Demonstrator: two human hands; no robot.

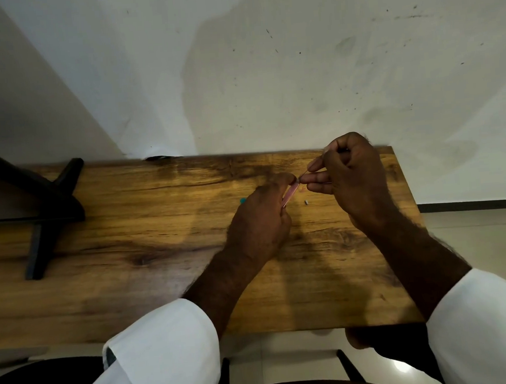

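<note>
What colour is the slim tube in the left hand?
The tube is pink; head view.

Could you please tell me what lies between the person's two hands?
In the head view, a thin rod runs from the pink tube in the left hand to the right hand; below it, a small grey piece lies on the wooden table.

The wooden table (pixel 161 274) butts against a pale wall, its grain dark-streaked and glossy toward the far edge. On its left part rests a black stand (pixel 50 207), its struts splayed across the top. Right of the middle lies a small grey bit (pixel 306 202). Near it, a teal bit (pixel 242 200), perhaps a cap, is half hidden behind the left hand (pixel 257 221).
</note>
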